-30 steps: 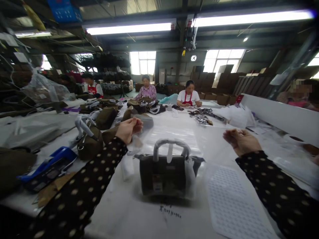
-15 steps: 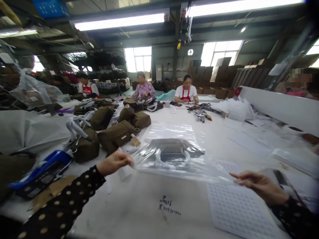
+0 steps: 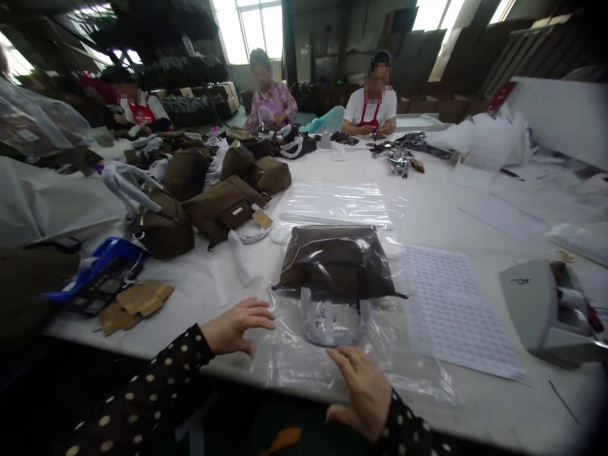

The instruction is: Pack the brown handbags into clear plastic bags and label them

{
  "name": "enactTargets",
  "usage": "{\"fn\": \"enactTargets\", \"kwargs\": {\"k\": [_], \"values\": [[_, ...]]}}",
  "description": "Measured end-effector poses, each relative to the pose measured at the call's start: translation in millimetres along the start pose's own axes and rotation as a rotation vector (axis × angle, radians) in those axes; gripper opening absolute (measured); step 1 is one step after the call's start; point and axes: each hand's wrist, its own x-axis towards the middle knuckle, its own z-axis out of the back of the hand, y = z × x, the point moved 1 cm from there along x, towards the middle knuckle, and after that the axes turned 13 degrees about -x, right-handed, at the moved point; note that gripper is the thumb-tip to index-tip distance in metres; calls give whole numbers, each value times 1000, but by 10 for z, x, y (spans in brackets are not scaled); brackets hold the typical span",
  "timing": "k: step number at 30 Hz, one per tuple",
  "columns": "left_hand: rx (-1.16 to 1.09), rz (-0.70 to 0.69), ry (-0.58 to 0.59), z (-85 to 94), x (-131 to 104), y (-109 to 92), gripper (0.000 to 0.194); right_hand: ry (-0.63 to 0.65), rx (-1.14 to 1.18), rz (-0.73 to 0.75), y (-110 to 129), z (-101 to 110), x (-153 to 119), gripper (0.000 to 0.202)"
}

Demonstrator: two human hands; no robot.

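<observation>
A dark brown handbag point(image 3: 338, 263) with white wrapped handles lies flat inside a clear plastic bag point(image 3: 332, 354) on the white table point(image 3: 427, 190). My left hand point(image 3: 237, 326) rests flat, fingers apart, on the plastic bag's left open end near the table's front edge. Flat on the same bag's near edge, just below the handles, lies my right hand point(image 3: 363, 389). Neither hand grips anything. Both sleeves are black with pale dots.
A white label sheet point(image 3: 451, 310) lies right of the bag, a grey device point(image 3: 546, 313) beyond it. Several olive bags point(image 3: 223, 206) and a blue tool point(image 3: 97, 275) sit at left. Another clear bag point(image 3: 337, 202) lies behind. Three people sit at the far end.
The handbag stood upright, then I held the plastic bag up by its edges; now the bagged handbag lies flat and both hands rest on the plastic. The camera tilted down.
</observation>
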Motion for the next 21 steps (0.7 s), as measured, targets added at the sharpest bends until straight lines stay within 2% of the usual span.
{"fn": "enactTargets", "kwargs": {"k": [1,3,5,8,11,14,16,18,21], "values": [[103,8,-10,-5,-21,46,34,8,-31,-10,102,-194,51,79],[216,9,-53,-27,-52,130,14,4,-68,-23,155,-487,99,45],[199,-5,-140,-41,-37,151,11,-28,-57,-8,88,-636,87,16],[100,-9,-343,-20,156,25,18,-50,134,-71,-31,-676,31,29],[150,25,-548,2,558,-173,20,78,624,-400,-61,-696,9,30],[337,98,-677,-61,1000,-270,19,201,1098,-755,-42,-790,30,43],[452,132,-740,-174,1207,-266,18,209,1237,-879,-47,-851,54,49],[497,152,-817,-349,1312,-253,18,207,1271,-916,-68,-887,76,51],[403,151,-901,-703,1365,-303,20,225,1284,-929,-100,-909,102,50]]}}
